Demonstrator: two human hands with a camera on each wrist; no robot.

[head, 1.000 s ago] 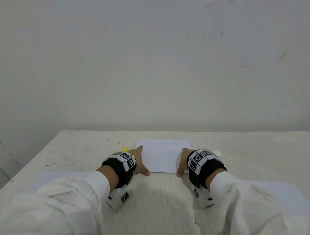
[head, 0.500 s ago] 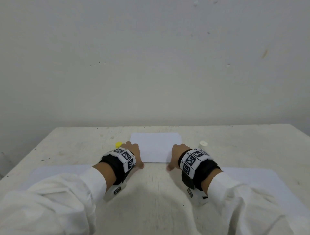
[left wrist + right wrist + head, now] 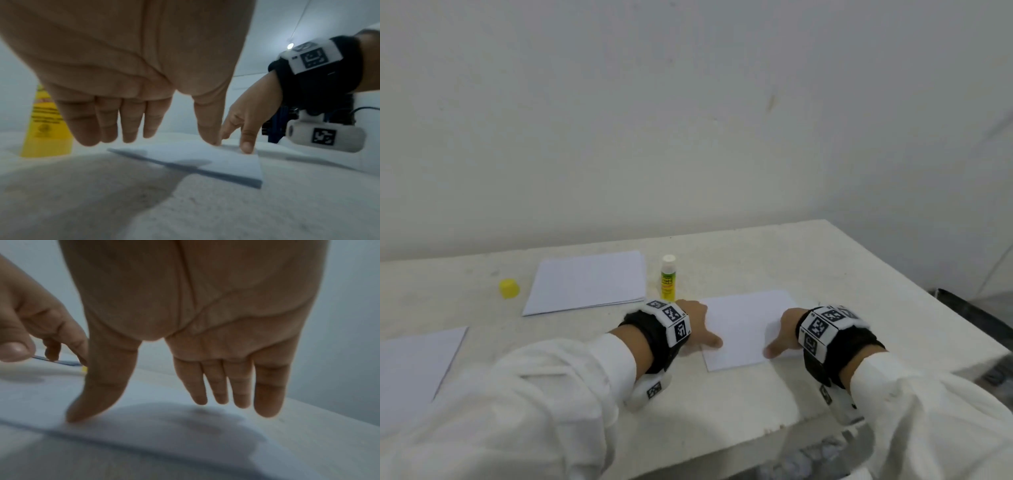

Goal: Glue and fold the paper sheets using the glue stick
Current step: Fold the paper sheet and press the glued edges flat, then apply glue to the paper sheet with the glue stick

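I press both flat hands, left hand (image 3: pixel 697 322) and right hand (image 3: pixel 784 330), fingers straight, onto the folded sheet (image 3: pixel 746 329) so the glue sets.

The head view looks forward and down from above the table (image 3: pixel 756 394), taking in both wrists and the wall. Each wrist view sits low under its palm, very near, looking along the fingers (image 3: pixel 131 128). All three share the folded paper (image 3: pixel 743 329).
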